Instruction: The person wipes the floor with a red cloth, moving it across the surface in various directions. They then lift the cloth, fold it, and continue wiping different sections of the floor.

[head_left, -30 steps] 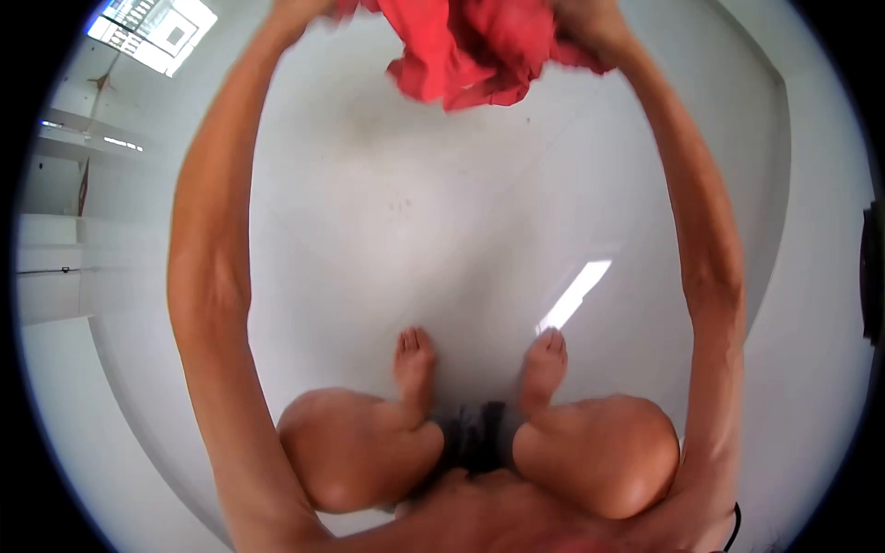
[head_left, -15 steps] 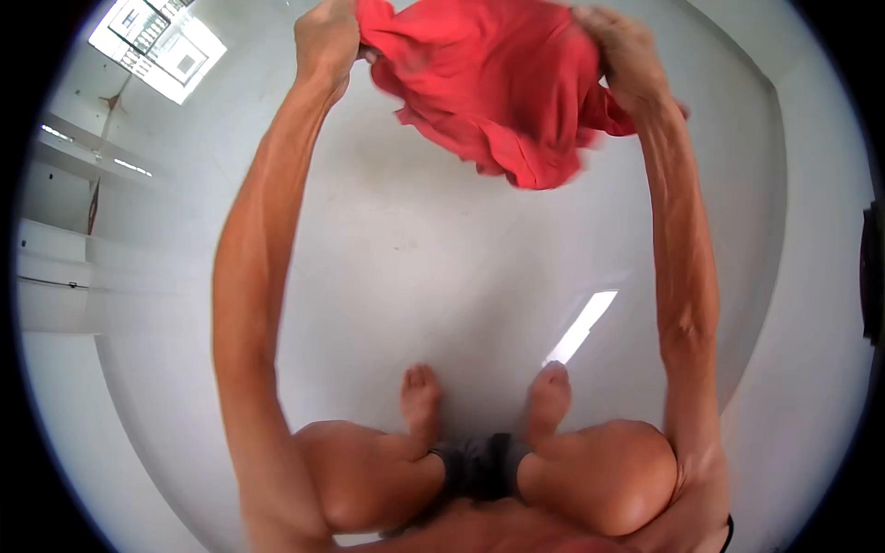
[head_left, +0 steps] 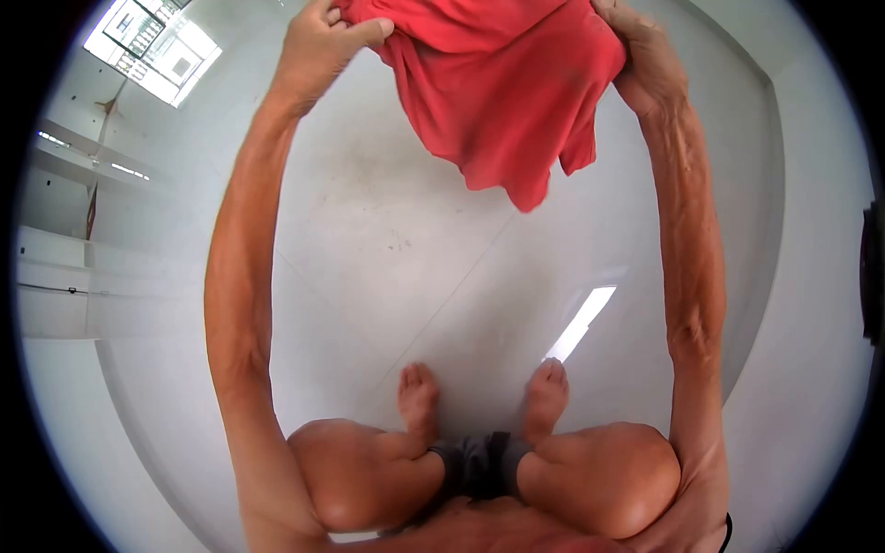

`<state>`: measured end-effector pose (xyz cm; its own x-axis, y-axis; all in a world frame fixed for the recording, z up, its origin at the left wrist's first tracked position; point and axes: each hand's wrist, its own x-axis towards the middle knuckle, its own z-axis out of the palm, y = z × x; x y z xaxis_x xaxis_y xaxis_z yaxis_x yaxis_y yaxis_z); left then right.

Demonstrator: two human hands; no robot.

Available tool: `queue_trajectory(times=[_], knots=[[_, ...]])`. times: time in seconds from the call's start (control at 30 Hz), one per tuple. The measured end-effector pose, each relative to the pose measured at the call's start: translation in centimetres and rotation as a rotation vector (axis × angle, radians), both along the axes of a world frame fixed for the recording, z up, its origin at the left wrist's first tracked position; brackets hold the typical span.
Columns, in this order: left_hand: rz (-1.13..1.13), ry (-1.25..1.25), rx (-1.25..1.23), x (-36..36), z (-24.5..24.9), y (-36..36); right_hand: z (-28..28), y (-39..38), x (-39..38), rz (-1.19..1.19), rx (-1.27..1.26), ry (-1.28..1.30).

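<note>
A red cloth [head_left: 516, 101], perhaps a garment, hangs in loose folds between my two hands at the top of the head view. My left hand [head_left: 323, 46] pinches its left edge, thumb laid over the fabric. On the other side, my right hand [head_left: 645, 60] is closed on the cloth's right edge, its fingers partly hidden behind the fabric. The cloth's lower end tapers to a point above the floor. Its upper part runs out of the frame.
Pale glossy tiles cover the floor [head_left: 415, 221], with small dark specks near the middle. My bare feet [head_left: 419, 396] are planted below, knees bent. A white wall [head_left: 820, 276] rises at the right. A bright window [head_left: 157, 46] shows at the upper left.
Both hands have moved slightly outward, spreading the cloth wider. The bunched, blurred fabric now hangs smoother and lower. My left thumb has come into view on top of it.
</note>
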<state>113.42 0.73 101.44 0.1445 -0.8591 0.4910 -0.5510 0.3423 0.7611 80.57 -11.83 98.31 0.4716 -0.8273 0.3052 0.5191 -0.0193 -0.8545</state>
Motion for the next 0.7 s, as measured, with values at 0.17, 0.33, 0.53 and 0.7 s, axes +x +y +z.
queue_trajectory(times=[0.17, 0.33, 0.53, 0.7], knots=[[0.075, -0.046, 0.022, -0.1, -1.4, -0.6, 1.1, 2.1, -0.5, 0.232, 0.205, -0.217], [0.254, -0.328, 0.097, -0.3, -2.0, -0.8, 2.0, 1.4, -4.7, -0.082, 0.48, -0.14], [-0.005, -0.019, 0.138, -4.0, -0.8, -6.0, 0.3, -2.7, -12.1, -0.238, 0.126, 0.219], [-0.076, -0.26, 0.105, -9.9, -0.2, -5.1, 2.7, 5.0, -18.0, -0.614, -0.274, 0.725]])
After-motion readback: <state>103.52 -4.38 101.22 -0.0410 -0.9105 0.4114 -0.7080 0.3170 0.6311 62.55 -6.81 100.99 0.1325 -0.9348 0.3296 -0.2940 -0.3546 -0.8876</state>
